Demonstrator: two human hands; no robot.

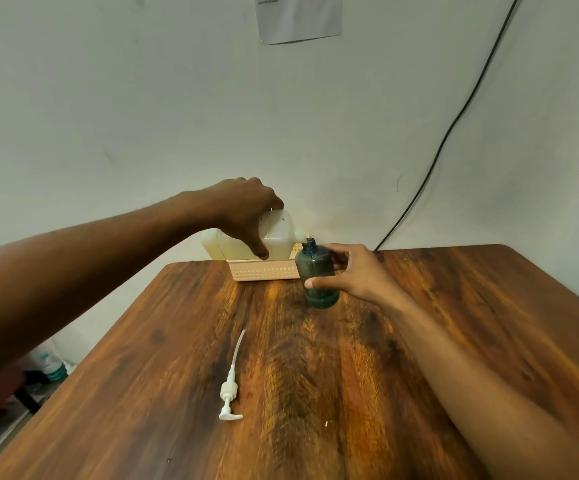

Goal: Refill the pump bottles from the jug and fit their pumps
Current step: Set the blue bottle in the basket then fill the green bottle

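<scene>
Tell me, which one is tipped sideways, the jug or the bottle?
The whitish jug, gripped by the left hand, is tipped, its spout pointing sideways. The green bottle stands upright in the right hand.

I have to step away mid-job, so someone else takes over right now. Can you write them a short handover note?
Left hand grips the jug, tipped above the basket, spout at the mouth of the bottle.
Right hand holds that bottle, uncapped, at the far end of the table.
The pump lies loose on the table, nearer the person.
Done: pump off, jug lined up. Whether liquid is flowing cannot be told.
Left: fill the bottle, fit the pump.
</scene>
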